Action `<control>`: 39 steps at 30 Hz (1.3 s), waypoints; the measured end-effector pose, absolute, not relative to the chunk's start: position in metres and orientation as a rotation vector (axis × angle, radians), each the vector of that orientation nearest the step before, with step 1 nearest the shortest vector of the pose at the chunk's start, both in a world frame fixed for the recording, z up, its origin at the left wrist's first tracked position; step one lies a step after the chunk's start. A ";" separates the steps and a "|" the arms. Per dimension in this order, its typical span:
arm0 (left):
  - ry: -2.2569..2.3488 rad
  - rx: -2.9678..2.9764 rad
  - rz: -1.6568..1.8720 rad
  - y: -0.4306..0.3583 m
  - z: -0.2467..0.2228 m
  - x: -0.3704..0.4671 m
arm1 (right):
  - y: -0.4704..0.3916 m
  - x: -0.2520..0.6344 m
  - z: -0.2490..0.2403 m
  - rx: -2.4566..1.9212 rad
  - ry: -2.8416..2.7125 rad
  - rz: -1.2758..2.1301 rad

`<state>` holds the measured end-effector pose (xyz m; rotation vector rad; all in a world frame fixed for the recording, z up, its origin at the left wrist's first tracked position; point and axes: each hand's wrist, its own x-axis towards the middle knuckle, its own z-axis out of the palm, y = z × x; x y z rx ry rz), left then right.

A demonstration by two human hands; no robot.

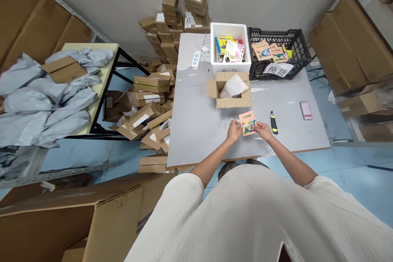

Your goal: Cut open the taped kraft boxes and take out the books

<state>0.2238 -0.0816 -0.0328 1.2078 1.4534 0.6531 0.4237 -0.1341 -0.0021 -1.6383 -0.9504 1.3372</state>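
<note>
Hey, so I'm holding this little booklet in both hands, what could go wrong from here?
The booklet, pinched between the left hand and right hand, might crease if tugged unevenly. The box cutter lies just beside the right hand, so a stray move could knock it; I can't tell whether its blade is out. The tall box stack looks uneven and might topple if bumped.

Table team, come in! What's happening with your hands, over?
Left hand and right hand holding small book. Open cardboard box just beyond. Cutter off to the right, not in the way.
</note>
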 end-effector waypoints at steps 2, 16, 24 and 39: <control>1.391 1.227 0.676 -0.080 -0.023 0.237 | -0.135 0.423 0.008 -1.651 -1.059 1.254; 1.160 0.839 0.846 -0.056 -0.009 0.244 | -0.115 0.425 0.013 -1.800 -1.526 0.770; 1.098 0.838 0.821 -0.056 0.001 0.229 | -0.108 0.424 0.033 -1.727 -0.996 1.251; 1.005 0.860 0.916 -0.034 0.046 0.223 | -0.091 0.379 0.078 -1.650 -1.445 0.714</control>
